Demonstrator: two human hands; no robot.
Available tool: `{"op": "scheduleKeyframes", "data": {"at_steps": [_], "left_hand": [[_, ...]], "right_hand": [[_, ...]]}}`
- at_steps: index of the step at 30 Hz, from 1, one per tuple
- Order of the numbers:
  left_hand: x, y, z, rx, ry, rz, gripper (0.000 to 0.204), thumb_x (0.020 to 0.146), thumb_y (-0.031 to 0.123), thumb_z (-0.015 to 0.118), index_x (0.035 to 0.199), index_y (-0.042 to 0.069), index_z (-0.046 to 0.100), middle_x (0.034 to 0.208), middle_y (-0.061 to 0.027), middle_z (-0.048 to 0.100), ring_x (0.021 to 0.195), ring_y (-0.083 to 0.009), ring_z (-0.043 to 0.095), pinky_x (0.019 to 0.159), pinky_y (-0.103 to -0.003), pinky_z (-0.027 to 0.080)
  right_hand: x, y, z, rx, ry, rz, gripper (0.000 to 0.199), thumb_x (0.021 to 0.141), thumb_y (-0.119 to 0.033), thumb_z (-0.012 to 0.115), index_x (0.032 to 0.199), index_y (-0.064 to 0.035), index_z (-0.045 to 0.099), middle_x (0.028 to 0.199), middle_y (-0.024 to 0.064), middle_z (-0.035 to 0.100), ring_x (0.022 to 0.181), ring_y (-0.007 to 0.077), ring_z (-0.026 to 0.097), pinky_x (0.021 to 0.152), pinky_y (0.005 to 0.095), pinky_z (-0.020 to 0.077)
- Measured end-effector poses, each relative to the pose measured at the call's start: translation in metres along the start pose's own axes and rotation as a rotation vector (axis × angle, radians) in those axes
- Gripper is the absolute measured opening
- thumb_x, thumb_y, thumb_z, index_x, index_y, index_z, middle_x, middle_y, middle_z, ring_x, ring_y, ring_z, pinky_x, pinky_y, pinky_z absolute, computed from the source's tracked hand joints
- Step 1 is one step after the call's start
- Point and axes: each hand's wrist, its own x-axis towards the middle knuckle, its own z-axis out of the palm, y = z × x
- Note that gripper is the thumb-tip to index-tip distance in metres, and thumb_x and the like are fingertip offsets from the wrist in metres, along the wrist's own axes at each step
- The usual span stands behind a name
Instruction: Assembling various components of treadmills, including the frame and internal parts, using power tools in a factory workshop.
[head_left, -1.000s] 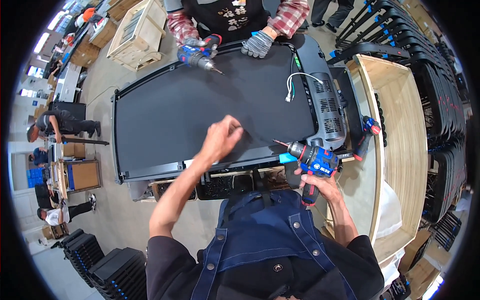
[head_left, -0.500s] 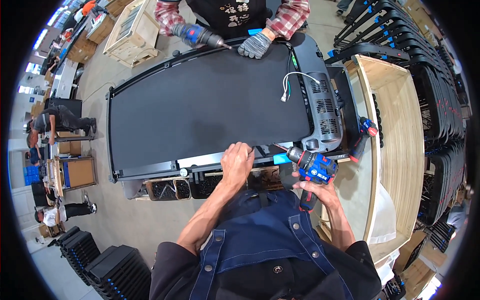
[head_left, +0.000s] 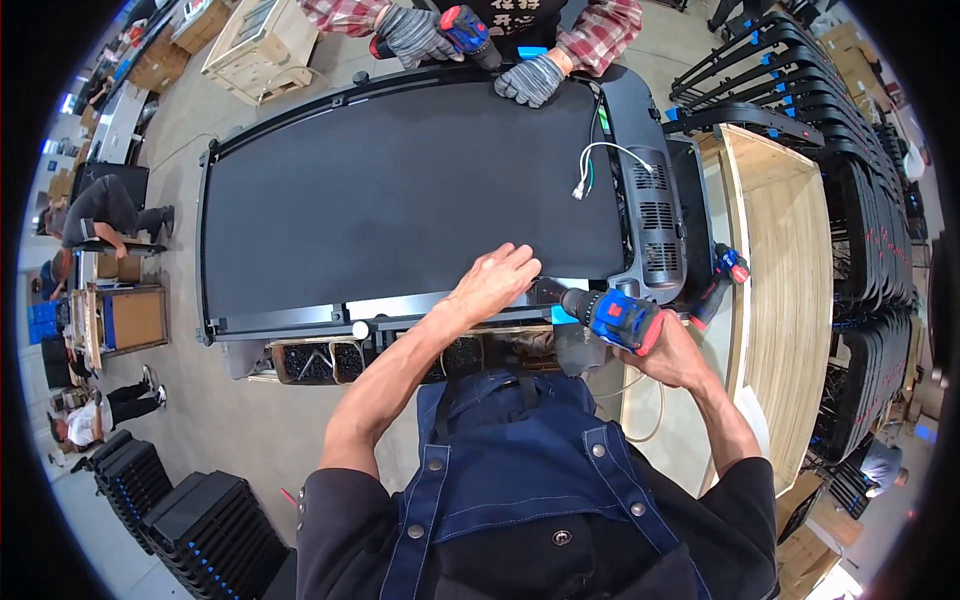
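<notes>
A treadmill point(head_left: 400, 190) with a wide black running belt lies in front of me. My right hand point(head_left: 672, 355) grips a blue, black and red cordless drill point(head_left: 622, 318), its nose pointing left at the near side rail. Close by that tip, my left hand point(head_left: 497, 280) bends its fingers down over the near belt edge; whatever they may hold is hidden beneath them. Across the treadmill a co-worker in grey gloves holds another cordless drill point(head_left: 468, 35) against the far rail. The co-worker's other gloved hand point(head_left: 530, 82) rests on the belt's far corner.
White connector wires point(head_left: 592, 172) lie beside the vented motor cover point(head_left: 655, 215). A third cordless drill point(head_left: 722, 285) stands at the right, before an open wooden crate point(head_left: 790, 300). Bins of black parts point(head_left: 310, 362) sit below the near rail. Black frames point(head_left: 850, 170) are stacked far right.
My left hand has moved right and away from me along the belt edge. My right hand has tilted and raised the drill toward the rail. The co-worker's drill has moved right to the far rail.
</notes>
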Motion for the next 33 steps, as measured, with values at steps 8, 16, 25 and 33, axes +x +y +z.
{"op": "scheduleKeyframes", "data": {"at_steps": [8,16,25,33], "left_hand": [[-0.001,-0.005,0.002,-0.036,-0.012,0.004,0.015,0.085,0.006,0.068,0.089,0.004,0.054,0.092,-0.0099,0.052,0.091,-0.03,0.059,0.074,-0.042,0.058],[0.0,-0.007,-0.001,-0.094,-0.006,0.009,0.013,0.084,0.003,0.066,0.087,0.003,0.053,0.091,-0.0107,0.052,0.089,-0.0304,0.058,0.073,-0.043,0.057],[-0.003,-0.008,-0.002,-0.092,-0.019,0.027,0.019,0.075,0.0,0.065,0.09,0.002,0.053,0.094,-0.0113,0.052,0.092,-0.0291,0.058,0.076,-0.041,0.057],[-0.006,-0.016,0.003,-0.204,0.009,0.025,0.016,0.079,0.003,0.066,0.088,0.005,0.052,0.093,-0.0096,0.05,0.09,-0.0297,0.056,0.074,-0.042,0.054]], "right_hand": [[0.035,-0.012,-0.009,-0.173,-0.11,-0.056,0.027,0.069,-0.009,0.076,0.092,0.0014,0.067,0.077,0.0233,0.068,0.076,0.0437,0.067,0.072,0.0461,0.053],[0.05,-0.008,-0.006,-0.248,-0.157,-0.07,0.036,0.073,-0.016,0.084,0.102,-0.0006,0.068,0.083,0.0203,0.071,0.079,0.0399,0.068,0.077,0.0442,0.0536],[0.055,-0.036,-0.011,-0.265,-0.187,-0.01,0.033,0.072,-0.012,0.077,0.1,0.0004,0.067,0.082,0.0228,0.069,0.08,0.0445,0.066,0.075,0.0462,0.0536],[0.07,-0.075,-0.007,-0.546,-0.191,-0.087,0.037,0.07,-0.009,0.071,0.107,-0.0027,0.069,0.084,0.0218,0.072,0.084,0.0429,0.069,0.074,0.05,0.0551]]}}
